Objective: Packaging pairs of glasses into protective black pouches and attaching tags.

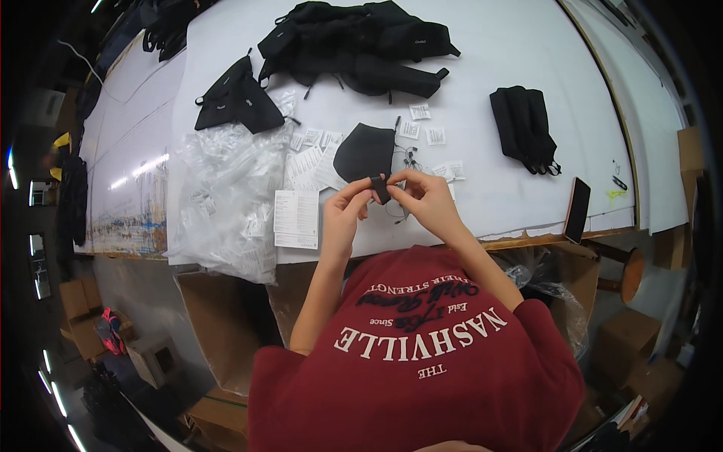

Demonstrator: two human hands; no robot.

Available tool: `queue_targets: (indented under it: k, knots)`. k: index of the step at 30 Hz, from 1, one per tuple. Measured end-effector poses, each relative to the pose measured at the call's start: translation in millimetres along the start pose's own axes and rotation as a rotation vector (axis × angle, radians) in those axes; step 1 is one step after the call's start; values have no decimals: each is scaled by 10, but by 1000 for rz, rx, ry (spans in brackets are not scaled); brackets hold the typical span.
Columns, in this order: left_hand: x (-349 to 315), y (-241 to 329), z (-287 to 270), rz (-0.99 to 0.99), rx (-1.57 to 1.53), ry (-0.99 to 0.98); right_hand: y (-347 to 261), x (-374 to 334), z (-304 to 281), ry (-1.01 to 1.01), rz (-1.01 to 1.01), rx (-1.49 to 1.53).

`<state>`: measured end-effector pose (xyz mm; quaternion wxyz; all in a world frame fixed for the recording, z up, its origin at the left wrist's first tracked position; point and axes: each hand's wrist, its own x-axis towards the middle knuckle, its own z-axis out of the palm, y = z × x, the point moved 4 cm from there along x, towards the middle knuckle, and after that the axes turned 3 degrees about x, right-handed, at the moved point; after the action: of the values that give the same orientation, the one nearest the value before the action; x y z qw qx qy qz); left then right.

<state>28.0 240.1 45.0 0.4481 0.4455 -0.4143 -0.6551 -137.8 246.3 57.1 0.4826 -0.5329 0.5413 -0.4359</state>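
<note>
Near the middle of the tabletop's (497,203) near edge, seen from the head camera, the person's two hands meet over a short dark strip (382,193). Thumb and forefinger of the left hand (349,205) are pinched together on its left side; the tips of the right thumb and forefinger close on its upper right, so the right hand (425,200) grips it too. The strip's lower end hangs free between the two sets of fingertips. Just beyond them, toward the far edge, lies a black fabric pouch (364,153), its near end beside the fingers; whether strip and pouch are joined cannot be told. Thin dark cords (407,160) lie tangled just right of the pouch. White printed sheets (296,218) lie to its left, beside clear plastic bags (226,192) that droop over the near edge. A phone (578,211) sits by the near right corner.
</note>
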Motion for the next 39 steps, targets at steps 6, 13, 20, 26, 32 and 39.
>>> queue_targets:
  k: [6, 13, 20, 26, 32, 39]
  knots:
    - [-126, -36, -13, 105, 282, 116, -128, -131, 37, -46, -24, -121]
    - [-241, 212, 63, 315, 485, 244, -16, -148, 13, -99, -11, 179]
    - [-306, 410, 66, 233, 41, 61, -207, -194, -192, -118, 63, 600]
    - [-307, 450, 228, 186, 219, 3, -257, -186, -110, -113, 75, 595]
    - [-300, 484, 282, 206, 402, 18, -203, -188, -76, -70, 72, 529]
    - [-294, 501, 270, 207, 387, 47, -191, -172, -58, -99, 87, 555]
